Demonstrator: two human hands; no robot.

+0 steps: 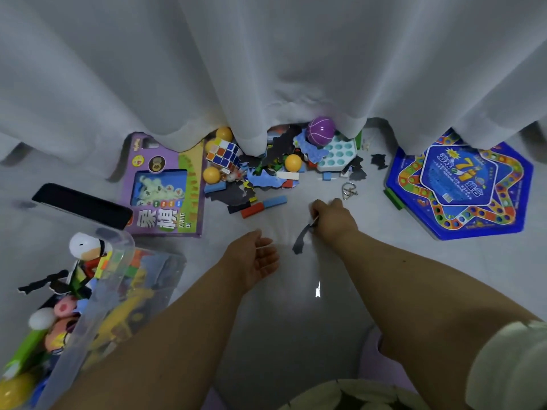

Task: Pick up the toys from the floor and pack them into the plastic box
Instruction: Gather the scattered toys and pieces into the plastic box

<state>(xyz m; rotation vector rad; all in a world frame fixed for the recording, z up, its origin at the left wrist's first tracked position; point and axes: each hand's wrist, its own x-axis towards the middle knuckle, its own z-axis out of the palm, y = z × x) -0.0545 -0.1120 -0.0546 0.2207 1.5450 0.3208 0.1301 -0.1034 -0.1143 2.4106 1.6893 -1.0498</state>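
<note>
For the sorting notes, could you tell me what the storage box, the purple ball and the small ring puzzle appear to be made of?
Storage box: clear, glossy plastic; the toys inside show through its wall.
Purple ball: probably smooth plastic or rubber, with a soft sheen and moulded pale seam lines like a basketball's.
Ring puzzle: apparently bare metal wire, thin, silver-grey and bent into loops.

Two bare forearms enter from the lower edge of the frame, uncovered from elbow to wrist, with no watch, ring or bracelet showing on the left hand [258, 258] or the right hand [331, 218]. At lower right, a short pale sleeve [509, 365] in off-white, creased fabric covers the right upper arm. Along the bottom edge, pale patterned cloth [340, 396] and a strip of lilac fabric [370, 362] show at the lap.
</note>
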